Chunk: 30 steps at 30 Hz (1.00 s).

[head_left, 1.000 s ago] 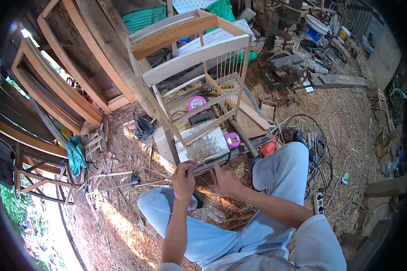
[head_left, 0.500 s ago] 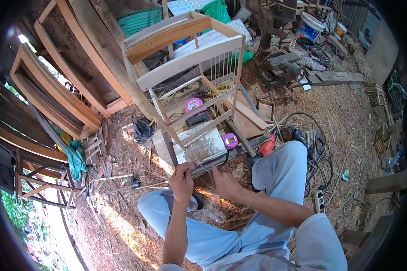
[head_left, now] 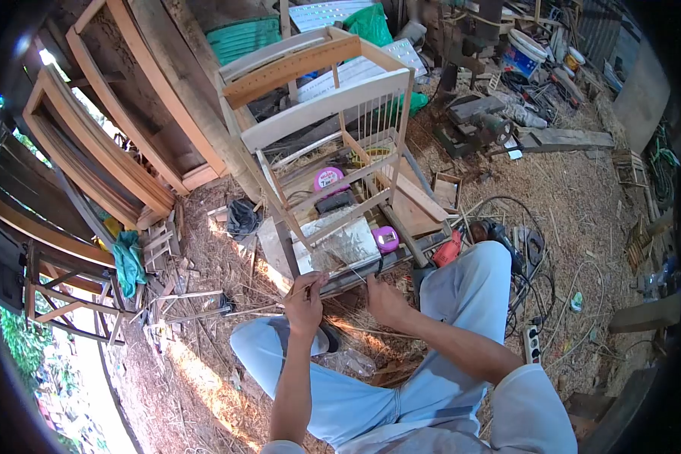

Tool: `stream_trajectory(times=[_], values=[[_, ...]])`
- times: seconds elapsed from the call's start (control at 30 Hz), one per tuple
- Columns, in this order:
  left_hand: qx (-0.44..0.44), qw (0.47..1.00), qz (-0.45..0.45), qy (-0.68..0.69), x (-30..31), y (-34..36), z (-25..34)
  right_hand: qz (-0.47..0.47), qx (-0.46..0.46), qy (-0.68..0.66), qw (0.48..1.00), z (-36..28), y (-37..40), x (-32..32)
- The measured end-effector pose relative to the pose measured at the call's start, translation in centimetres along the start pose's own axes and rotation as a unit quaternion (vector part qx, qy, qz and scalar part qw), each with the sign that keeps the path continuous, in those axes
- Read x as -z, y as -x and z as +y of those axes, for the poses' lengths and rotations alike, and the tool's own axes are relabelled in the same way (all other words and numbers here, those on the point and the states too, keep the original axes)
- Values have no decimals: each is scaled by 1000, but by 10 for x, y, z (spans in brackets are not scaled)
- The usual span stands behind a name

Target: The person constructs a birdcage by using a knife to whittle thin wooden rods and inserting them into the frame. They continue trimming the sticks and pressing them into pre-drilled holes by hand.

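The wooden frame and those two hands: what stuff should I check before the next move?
1. Both hands in sight, left hand and right hand: ok.
2. Hands apart from each other: ok, there is a gap between them.
3. Frame standing up: ok. Whether it would wobble: cannot tell.
4. Thin strip gripped firmly by both hands: cannot tell, too small.
5. Floor swept: not ok, shavings are scattered around.
6. Power strip switched off: cannot tell.

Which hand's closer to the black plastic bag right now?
Left: the left hand is below and right of the black bag in view; the right hand is farther right.
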<state>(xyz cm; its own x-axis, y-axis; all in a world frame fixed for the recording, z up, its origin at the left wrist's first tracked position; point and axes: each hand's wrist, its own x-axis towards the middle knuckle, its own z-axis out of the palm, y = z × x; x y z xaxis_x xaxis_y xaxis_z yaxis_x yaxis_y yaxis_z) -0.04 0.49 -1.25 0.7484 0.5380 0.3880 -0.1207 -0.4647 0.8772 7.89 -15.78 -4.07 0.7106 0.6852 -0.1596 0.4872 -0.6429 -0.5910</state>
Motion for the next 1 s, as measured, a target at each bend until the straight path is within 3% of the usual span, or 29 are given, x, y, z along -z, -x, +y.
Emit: stream_trajectory(times=[0.07, 0.13, 0.27, 0.43, 0.6, 0.7, 0.87, 1.0], values=[[2, 1000, -11, 9, 0, 1, 0, -3, -8, -29, 1000, -3, 2, -2], [-43, 998, -18, -33, 0, 0, -1, 42, 93, -89, 991, -7, 0, -3], [-44, 997, -33, -49, 5, 0, -5, -2, -13, -98, 995, 9, -17, -7], [-59, 997, -47, -17, 2, 4, -1, 23, 65, -89, 994, -7, -11, -14], [-15, 999, -21, -34, 7, 7, -7, 48, 20, -144, 988, -6, -20, -16], [-57, 995, -25, -80, 2, 7, 2, 74, 104, -173, 977, -23, -17, -20], [-39, 992, -33, -119, 8, 2, 8, 79, 76, -126, 986, -7, -22, -24], [-17, 998, -19, -58, 0, 7, 4, 80, 59, -100, 990, 6, -19, -22]])
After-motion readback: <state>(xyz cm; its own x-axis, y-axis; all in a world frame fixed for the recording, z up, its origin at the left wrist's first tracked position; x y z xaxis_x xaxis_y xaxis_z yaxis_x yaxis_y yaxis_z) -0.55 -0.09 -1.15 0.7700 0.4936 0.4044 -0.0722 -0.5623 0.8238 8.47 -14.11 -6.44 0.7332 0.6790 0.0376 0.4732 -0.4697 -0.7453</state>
